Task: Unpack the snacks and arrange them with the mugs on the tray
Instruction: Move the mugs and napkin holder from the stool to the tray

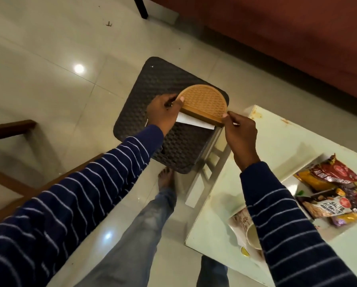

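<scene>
Brown, basket-weave textured and shaped like a half-circle, the tray is held in mid-air by both hands, its straight edge turned toward the person. Fingers of the left hand clasp the tray's left corner, the thumb pressed on its patterned top. At the opposite corner the thumb and fingers of the right hand pinch the straight wooden edge. A white sheet of paper shows just under that edge, between the two hands; whether it touches the tray cannot be told. Both arms wear navy sleeves with thin pale stripes.

Directly beneath the tray stands a dark stool with a woven-pattern seat, set on a glossy tiled floor. Beside it, at right, is the pale green surface, where the snack packets lie in a loose pile well apart from the tray, still sealed as far as can be seen; one reads "Salted Peanuts", another red one "Aloo Bhujia". Near the surface's front edge a cream mug is partly hidden behind the right forearm. Below, the person's jeans and a bare foot are visible on the floor.
</scene>
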Action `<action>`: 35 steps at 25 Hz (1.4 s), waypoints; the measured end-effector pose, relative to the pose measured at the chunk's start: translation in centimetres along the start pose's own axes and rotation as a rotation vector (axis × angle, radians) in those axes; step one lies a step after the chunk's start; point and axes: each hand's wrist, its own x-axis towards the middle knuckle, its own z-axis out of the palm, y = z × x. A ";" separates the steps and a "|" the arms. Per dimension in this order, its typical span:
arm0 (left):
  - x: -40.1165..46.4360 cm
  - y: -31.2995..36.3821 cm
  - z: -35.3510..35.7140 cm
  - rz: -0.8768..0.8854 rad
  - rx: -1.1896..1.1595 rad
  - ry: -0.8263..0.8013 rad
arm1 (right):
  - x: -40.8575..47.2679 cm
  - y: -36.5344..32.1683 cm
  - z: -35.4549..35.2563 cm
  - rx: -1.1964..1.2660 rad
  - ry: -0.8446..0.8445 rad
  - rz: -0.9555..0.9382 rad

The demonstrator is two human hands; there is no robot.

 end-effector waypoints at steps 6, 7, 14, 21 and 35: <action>0.1 0.3 -0.4 0.039 -0.086 0.060 | 0.2 -0.9 1.1 0.082 0.049 0.036; -0.1 0.5 -0.8 0.079 -0.089 0.076 | 0.0 -1.3 1.0 0.107 0.065 0.039; -2.5 2.6 -3.4 0.385 -0.085 -0.244 | -3.9 0.4 -4.7 0.186 0.013 -0.037; -9.4 6.5 2.3 0.494 -0.013 -0.589 | -9.6 7.9 -15.4 0.227 0.052 -0.140; -22.5 6.4 21.1 0.819 0.679 -0.922 | -20.0 28.7 -22.9 -0.025 0.247 0.043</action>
